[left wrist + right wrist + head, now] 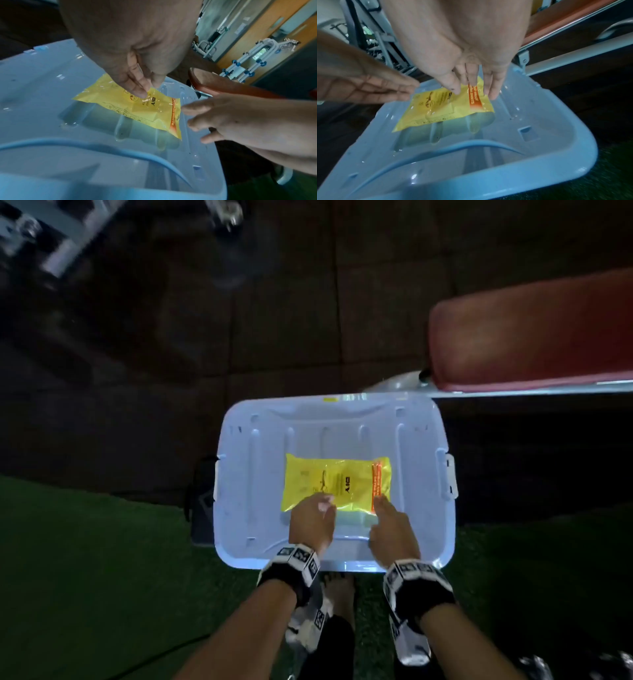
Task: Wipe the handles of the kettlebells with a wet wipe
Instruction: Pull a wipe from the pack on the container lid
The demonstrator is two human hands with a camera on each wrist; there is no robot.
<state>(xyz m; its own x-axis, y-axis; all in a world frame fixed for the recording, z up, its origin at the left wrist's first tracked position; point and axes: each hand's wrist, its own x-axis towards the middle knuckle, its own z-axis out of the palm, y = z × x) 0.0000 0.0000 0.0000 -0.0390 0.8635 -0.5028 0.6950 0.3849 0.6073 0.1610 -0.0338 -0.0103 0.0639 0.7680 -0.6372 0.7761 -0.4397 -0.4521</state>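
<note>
While both hands reach forward over a pale blue plastic lid, a yellow packet of wet wipes lies flat in the shallow middle part of this lid. The packet has an orange strip near its right end and some dark print in the middle. The left hand is at the near edge of the packet, left of the middle; in the left wrist view its fingertips point down and touch the yellow film, with the fingers rather straight and close together, not curled around anything. The right hand is at the near right corner, and in the right wrist view its fingers are stretched out on both sides of the orange strip, with the tips on or just over the packet; I cannot tell if they really press it. The lid covers a box that stands on the floor, partly on dark rubber tiles and partly on green turf. A red padded bench stands just beside the far right corner of the lid. No kettlebell can be recognised in these views.
</note>
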